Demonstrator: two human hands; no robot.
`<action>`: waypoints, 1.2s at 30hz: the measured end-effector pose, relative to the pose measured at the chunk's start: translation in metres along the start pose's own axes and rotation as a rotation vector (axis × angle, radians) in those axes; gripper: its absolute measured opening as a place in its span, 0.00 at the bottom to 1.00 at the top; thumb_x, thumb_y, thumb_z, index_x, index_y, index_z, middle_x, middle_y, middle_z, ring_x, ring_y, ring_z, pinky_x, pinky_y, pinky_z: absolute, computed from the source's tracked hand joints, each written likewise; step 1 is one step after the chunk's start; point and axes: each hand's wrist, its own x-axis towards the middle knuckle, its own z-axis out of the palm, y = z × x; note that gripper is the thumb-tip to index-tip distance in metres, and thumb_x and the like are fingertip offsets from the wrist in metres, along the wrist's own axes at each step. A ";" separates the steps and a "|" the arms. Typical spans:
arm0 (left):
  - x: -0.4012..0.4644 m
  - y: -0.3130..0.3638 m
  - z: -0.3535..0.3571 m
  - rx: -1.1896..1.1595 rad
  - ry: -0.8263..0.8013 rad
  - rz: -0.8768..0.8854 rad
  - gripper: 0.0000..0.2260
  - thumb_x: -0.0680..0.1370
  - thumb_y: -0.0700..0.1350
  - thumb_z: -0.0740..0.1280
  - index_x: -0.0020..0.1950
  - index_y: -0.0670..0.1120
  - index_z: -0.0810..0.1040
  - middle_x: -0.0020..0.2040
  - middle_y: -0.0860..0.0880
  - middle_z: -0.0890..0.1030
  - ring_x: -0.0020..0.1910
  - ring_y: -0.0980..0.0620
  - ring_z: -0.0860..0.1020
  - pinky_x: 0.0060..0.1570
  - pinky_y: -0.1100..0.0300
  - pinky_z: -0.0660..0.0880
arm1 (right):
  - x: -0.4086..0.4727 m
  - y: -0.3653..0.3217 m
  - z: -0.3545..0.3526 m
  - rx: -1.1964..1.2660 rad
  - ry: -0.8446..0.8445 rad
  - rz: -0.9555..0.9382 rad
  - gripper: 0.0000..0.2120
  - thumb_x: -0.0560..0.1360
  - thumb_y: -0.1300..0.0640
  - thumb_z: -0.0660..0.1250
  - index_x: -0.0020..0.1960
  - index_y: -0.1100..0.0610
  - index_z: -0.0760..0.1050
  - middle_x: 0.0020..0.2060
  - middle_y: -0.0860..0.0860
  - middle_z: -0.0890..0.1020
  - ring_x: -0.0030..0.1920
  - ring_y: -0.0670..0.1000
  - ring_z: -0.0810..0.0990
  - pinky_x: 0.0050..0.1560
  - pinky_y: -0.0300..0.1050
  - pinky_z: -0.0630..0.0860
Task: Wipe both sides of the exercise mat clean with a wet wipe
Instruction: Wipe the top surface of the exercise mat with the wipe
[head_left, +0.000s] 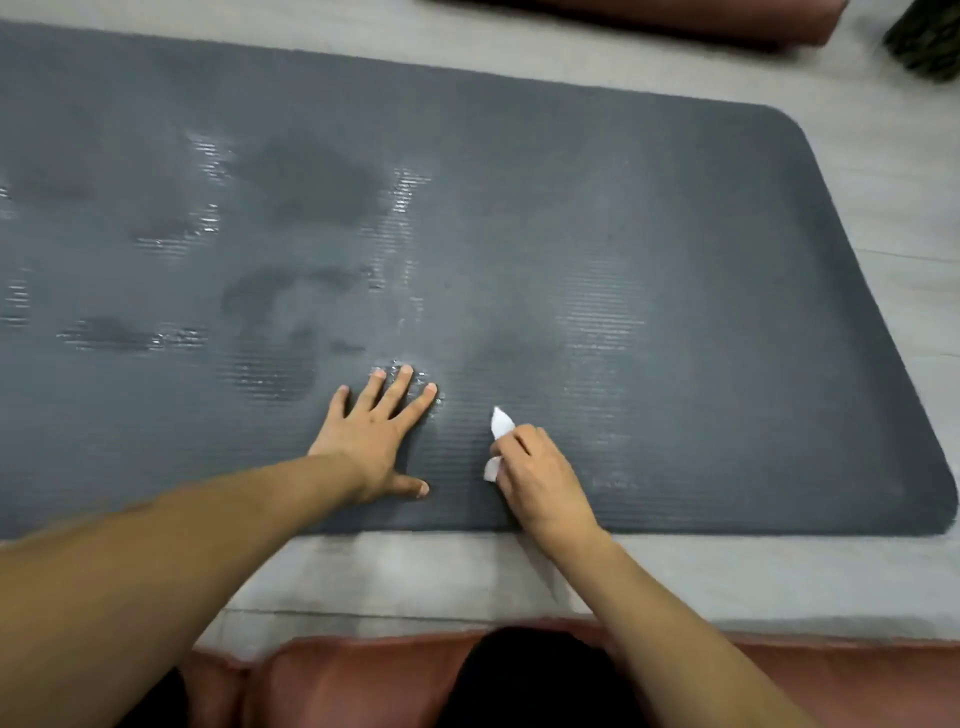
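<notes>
A dark grey ribbed exercise mat (623, 234) lies flat on the floor and fills most of the view. Wet, shiny streaks and darker damp patches cover its left and middle parts. My left hand (376, 439) presses flat on the mat near its front edge, fingers spread. Just to its right, my right hand (537, 478) grips a crumpled white wet wipe (500, 423) against the mat; most of the wipe is hidden under my fingers.
Light grey floor (415, 577) surrounds the mat. A reddish-brown cushion (332, 680) lies at the bottom under me, another reddish-brown edge (701, 21) at the top. A dark green object (927, 44) sits in the top right corner.
</notes>
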 end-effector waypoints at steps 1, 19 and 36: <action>0.000 -0.001 0.000 0.003 0.012 0.008 0.55 0.71 0.75 0.65 0.81 0.60 0.30 0.82 0.50 0.30 0.83 0.44 0.36 0.79 0.37 0.44 | 0.015 0.001 0.002 0.007 0.055 0.045 0.10 0.74 0.58 0.56 0.45 0.59 0.76 0.43 0.54 0.76 0.43 0.57 0.76 0.47 0.47 0.71; 0.097 -0.149 -0.039 -0.107 0.573 -0.121 0.25 0.78 0.55 0.55 0.73 0.48 0.72 0.73 0.44 0.73 0.68 0.41 0.74 0.65 0.43 0.72 | 0.332 0.012 0.026 0.025 0.405 0.210 0.07 0.72 0.68 0.65 0.49 0.60 0.74 0.44 0.58 0.77 0.45 0.61 0.74 0.48 0.50 0.67; 0.219 -0.267 -0.104 -0.237 0.625 -0.271 0.30 0.81 0.60 0.49 0.83 0.53 0.60 0.84 0.46 0.58 0.82 0.41 0.54 0.80 0.36 0.46 | 0.414 -0.006 0.081 -0.102 0.579 0.355 0.07 0.78 0.53 0.65 0.51 0.53 0.80 0.53 0.49 0.79 0.50 0.56 0.73 0.62 0.51 0.70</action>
